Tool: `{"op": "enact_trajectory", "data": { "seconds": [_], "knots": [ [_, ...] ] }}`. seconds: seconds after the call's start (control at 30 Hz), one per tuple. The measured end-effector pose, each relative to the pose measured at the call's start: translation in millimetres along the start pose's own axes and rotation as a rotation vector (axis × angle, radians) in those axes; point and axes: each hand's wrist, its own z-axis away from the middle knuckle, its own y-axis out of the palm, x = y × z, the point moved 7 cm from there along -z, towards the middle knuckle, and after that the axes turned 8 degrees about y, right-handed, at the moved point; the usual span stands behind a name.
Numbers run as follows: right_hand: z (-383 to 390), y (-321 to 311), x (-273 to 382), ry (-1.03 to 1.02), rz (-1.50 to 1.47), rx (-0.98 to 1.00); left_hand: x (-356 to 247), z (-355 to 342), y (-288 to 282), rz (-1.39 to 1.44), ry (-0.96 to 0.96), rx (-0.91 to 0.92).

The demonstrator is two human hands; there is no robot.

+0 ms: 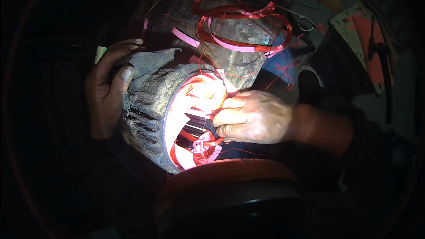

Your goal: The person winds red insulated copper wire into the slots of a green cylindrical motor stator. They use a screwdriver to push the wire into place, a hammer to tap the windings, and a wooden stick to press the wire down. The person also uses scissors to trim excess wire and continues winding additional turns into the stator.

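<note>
A grey, rough metal motor stator with cooling ribs lies on its side, its round opening facing right. Bright light falls on the red copper windings and pink insulating paper inside its rim. My left hand grips the housing from the left, thumb and fingers curled over its edge. At the opening, my right hand has its fingers pinched together against the windings. What lies between those fingertips is hidden. Below them, a tied bundle of red wire with pink paper sits in the lower part of the bore.
Behind the stator, loose coils of red wire and pink paper strips lie on a worn surface. Scissors are at the upper right, near a pale board. A dark rounded object stands close in front.
</note>
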Motion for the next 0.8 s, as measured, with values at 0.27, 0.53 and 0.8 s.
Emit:
{"op": "enact_trajectory", "data": {
  "seconds": [0.27, 0.53, 0.8],
  "knots": [
    [-3.5, 6.7, 10.3, 0.075, 0.111, 0.21, -8.1, 8.3, -3.3, -0.113, 0.086, 0.052],
    [-0.2, 10.3, 30.9, 0.008, 0.226, 0.003, 1.4, 5.7, -18.2, -0.215, 0.058, 0.117],
    [-0.9, 23.6, 28.8, 0.093, 0.091, -0.03, 85.3, 114.5, -92.3, 0.127, -0.3, -0.547]
  ]
}}
